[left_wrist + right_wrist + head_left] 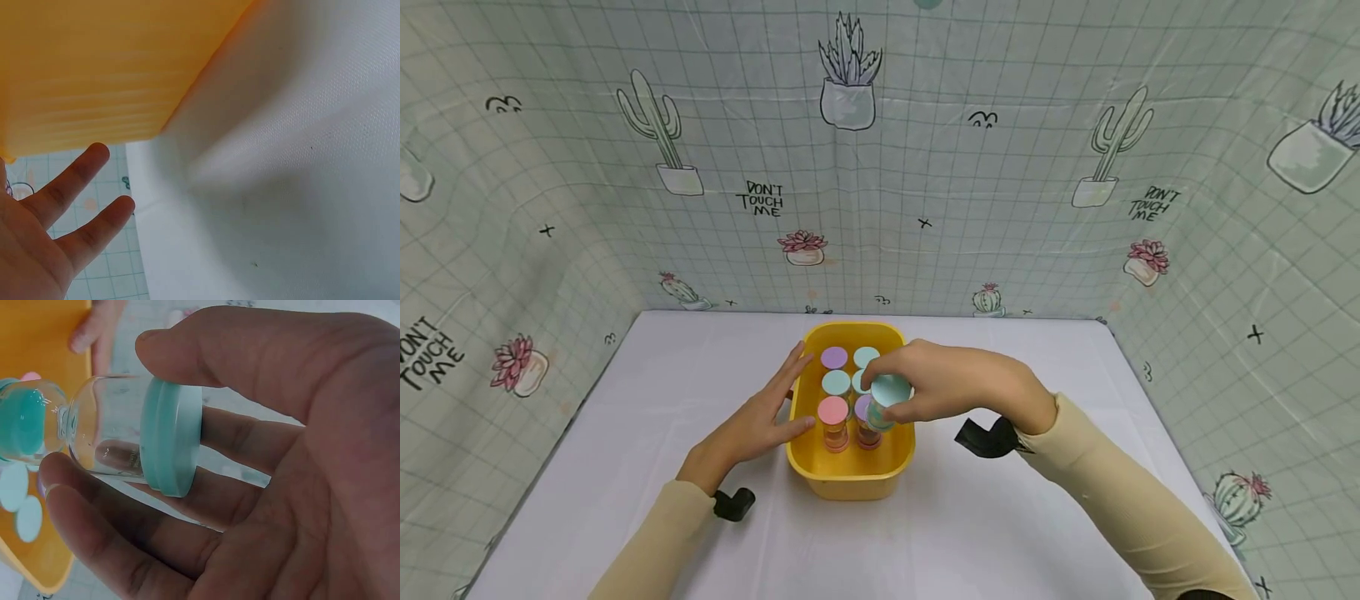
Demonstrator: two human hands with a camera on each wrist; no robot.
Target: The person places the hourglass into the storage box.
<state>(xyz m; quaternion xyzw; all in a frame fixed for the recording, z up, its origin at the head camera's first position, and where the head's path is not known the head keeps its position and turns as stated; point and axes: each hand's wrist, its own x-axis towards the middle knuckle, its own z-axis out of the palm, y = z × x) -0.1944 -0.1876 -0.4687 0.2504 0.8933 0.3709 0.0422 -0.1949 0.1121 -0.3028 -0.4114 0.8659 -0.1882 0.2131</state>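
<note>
My right hand [943,379] grips a sand timer [891,390] with pale teal caps over the right side of a yellow plastic bin [850,487]. In the right wrist view the thumb and fingers curl round the timer's clear glass [115,403] near one teal cap [172,437]; teal sand [25,422] lies in the far bulb. Inside the bin stand several more timers, with a pink cap [832,409], purple caps [833,357] and light blue caps [836,382]. Fingers extended, my left hand [767,421] is at the bin's left rim, beside the bin's outer wall [94,75] in the left wrist view.
The bin stands on a white-covered table [1022,517]. Behind and at both sides hangs a pale green curtain [917,175] with a grid and cactus prints. Black straps [988,437] sit at both wrists.
</note>
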